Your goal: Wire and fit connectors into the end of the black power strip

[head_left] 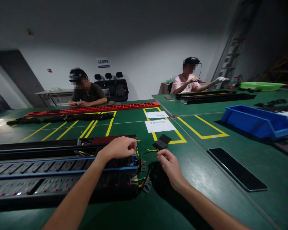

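My right hand [169,163] pinches a short thin wire [151,150] with a yellow end, held just off the end of the power strips. My left hand [120,147] is closed, its fingers curled down at the right end of a black rail; whatever they grip is hidden. Below it lies a power strip with blue edges [69,166], and nearer me a black power strip [86,187] with red dots. Small grey brackets [147,186] and yellow-green wires [140,180] stick out at their ends. Behind my right hand sits a pair of black plates [162,141].
A phone [237,169] and a blue bin [256,123] are on the right. White paper labels [160,126] lie inside yellow tape on the green table [196,198]. Beyond are a red slotted rail [93,109], black bundles [79,118] and two people working. A green tray [261,86] stands far right.
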Motion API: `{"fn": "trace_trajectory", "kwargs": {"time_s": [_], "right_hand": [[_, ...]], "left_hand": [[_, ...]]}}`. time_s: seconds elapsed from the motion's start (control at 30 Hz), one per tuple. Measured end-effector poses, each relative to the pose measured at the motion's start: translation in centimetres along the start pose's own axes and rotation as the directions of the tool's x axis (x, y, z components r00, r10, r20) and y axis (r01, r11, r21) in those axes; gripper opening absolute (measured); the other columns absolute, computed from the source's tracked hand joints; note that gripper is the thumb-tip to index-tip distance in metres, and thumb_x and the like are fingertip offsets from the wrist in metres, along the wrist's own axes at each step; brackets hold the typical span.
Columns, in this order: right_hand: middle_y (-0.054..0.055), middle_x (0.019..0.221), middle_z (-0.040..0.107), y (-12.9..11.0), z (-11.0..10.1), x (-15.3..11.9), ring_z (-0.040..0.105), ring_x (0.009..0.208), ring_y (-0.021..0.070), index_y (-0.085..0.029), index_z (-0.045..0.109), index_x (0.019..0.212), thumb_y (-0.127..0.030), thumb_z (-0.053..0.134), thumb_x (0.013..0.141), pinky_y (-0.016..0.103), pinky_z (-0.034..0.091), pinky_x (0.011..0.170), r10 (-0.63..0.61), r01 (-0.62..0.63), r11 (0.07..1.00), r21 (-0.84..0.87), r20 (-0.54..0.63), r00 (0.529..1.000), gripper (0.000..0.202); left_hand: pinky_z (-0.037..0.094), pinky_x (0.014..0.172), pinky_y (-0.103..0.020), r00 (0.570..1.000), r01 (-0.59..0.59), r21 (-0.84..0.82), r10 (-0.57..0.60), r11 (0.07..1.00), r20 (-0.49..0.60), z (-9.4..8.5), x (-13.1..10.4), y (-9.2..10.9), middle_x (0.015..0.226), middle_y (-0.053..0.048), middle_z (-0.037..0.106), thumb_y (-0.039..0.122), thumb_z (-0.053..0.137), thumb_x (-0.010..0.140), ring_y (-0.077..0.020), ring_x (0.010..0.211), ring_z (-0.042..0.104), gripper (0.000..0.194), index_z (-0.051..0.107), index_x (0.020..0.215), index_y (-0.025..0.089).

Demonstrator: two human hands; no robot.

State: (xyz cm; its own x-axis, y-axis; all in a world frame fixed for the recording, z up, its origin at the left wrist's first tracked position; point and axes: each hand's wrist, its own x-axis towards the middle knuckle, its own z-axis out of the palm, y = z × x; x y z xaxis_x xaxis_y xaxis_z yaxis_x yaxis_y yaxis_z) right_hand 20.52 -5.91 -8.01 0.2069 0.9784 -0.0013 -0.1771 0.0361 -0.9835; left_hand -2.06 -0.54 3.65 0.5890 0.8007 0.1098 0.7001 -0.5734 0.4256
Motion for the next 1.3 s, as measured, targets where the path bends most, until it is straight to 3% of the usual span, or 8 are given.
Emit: {"fn": "trace_trajectory", "kwargs": {"time_s": [0.1, 0.2, 0.5, 0.63, 1.0, 1.13, 1.3], "right_hand": [[-0.006, 0.058, 0.048, 0.0, 0.0, 0.0, 0.031, 0.047, 0.0096, -0.021, 0.063, 0.076, -0.029, 0.068, 0.069, 0.024, 0.021, 0.046, -0.004, 0.004, 1.0, -0.006, 0.019, 1.0, 0.011], [-0.006, 0.058, 0.048, -0.2, 0.1, -0.1, 0.032, 0.048, 0.0099, -0.021, 0.063, 0.074, -0.029, 0.069, 0.068, 0.024, 0.022, 0.046, -0.015, 0.016, 1.0, -0.027, 0.034, 0.999, 0.011], [-0.008, 0.053, 0.043, -0.7, 0.0, -0.1, 0.031, 0.047, 0.0097, -0.021, 0.063, 0.074, -0.03, 0.068, 0.067, 0.024, 0.019, 0.046, 0.018, -0.018, 1.0, -0.008, 0.034, 0.999, 0.012], [-0.007, 0.054, 0.045, -0.9, 0.1, -0.2, 0.031, 0.047, 0.0094, -0.021, 0.063, 0.074, -0.03, 0.069, 0.067, 0.024, 0.019, 0.046, 0.021, -0.02, 1.0, -0.022, 0.042, 0.999, 0.013], [-0.006, 0.055, 0.047, -0.9, 0.1, -0.2, 0.034, 0.049, 0.0101, -0.021, 0.063, 0.072, -0.03, 0.07, 0.066, 0.024, 0.021, 0.046, 0.016, -0.015, 0.999, -0.035, 0.042, 0.999, 0.012], [-0.006, 0.056, 0.048, -0.9, 0.1, -0.3, 0.034, 0.049, 0.0104, -0.021, 0.063, 0.072, -0.03, 0.07, 0.067, 0.024, 0.022, 0.046, 0.018, -0.017, 0.999, -0.037, 0.042, 0.999, 0.012], [-0.005, 0.057, 0.049, -0.8, 0.0, -0.2, 0.034, 0.049, 0.0102, -0.021, 0.064, 0.073, -0.029, 0.069, 0.068, 0.024, 0.022, 0.046, 0.013, -0.01, 0.999, -0.043, 0.049, 0.999, 0.011]], "left_hand": [[0.026, 0.057, -0.028, 0.999, 0.025, 0.024, -0.025, 0.999, 0.033, 0.0, 0.3, -0.9, 0.07, -0.002, 0.069, 0.021, 0.062, 0.073, -0.0164, 0.06, 0.054, 0.01, 0.071, 0.072, 0.024], [0.024, 0.055, -0.028, 0.999, 0.007, -0.001, -0.007, 1.0, -0.046, 0.4, 0.6, -1.7, 0.064, -0.002, 0.066, 0.024, 0.06, 0.076, -0.0148, 0.056, 0.051, 0.012, 0.069, 0.068, 0.022], [0.033, 0.058, -0.027, 0.998, -0.053, -0.083, 0.05, 0.995, -0.036, 2.2, 1.4, -4.0, 0.067, -0.002, 0.069, 0.025, 0.059, 0.078, -0.0149, 0.059, 0.057, 0.014, 0.071, 0.073, 0.021], [0.035, 0.058, -0.027, 0.999, -0.04, -0.098, 0.043, 0.994, 0.024, 2.4, 1.3, -4.0, 0.066, -0.002, 0.07, 0.024, 0.06, 0.076, -0.0153, 0.058, 0.059, 0.013, 0.072, 0.072, 0.021], [0.041, 0.058, -0.026, 0.996, -0.086, -0.121, 0.086, 0.989, -0.003, 2.0, 1.4, -4.2, 0.065, -0.003, 0.071, 0.025, 0.061, 0.076, -0.0147, 0.057, 0.062, 0.015, 0.075, 0.074, 0.019], [0.039, 0.057, -0.026, 0.998, -0.056, -0.129, 0.051, 0.99, -0.038, 2.2, 1.6, -4.5, 0.065, -0.004, 0.071, 0.028, 0.063, 0.076, -0.0151, 0.057, 0.061, 0.015, 0.075, 0.073, 0.019], [0.039, 0.06, -0.027, 0.997, -0.08, -0.072, 0.08, 0.994, -0.012, 2.3, 1.7, -4.5, 0.064, -0.004, 0.071, 0.026, 0.061, 0.078, -0.0149, 0.057, 0.06, 0.017, 0.076, 0.071, 0.02]]}}
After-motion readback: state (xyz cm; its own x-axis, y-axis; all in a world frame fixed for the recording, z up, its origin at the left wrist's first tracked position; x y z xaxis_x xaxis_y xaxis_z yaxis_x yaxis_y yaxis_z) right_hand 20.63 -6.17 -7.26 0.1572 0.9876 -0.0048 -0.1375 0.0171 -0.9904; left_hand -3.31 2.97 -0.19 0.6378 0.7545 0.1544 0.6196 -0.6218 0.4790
